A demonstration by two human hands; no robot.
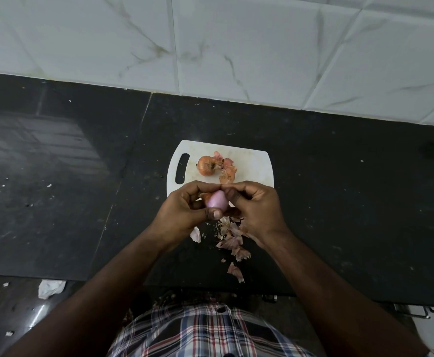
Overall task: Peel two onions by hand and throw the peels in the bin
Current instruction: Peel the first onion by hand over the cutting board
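Observation:
A pale pink peeled onion [218,202] sits between both hands above the near edge of the white cutting board [252,163]. My left hand [182,210] grips it from the left, thumb under it. My right hand [257,204] pinches at its right side and top. A second onion [206,165], still in orange skin, lies on the board beside loose orange peels [228,169]. Several pinkish peel scraps [232,240] lie on the black counter below my hands. No bin is in view.
The black stone counter [352,202] runs left to right against a white marble-tiled wall [236,47]. Bits of white paper [49,288] lie on the floor at lower left. My checked shirt [205,331] fills the bottom.

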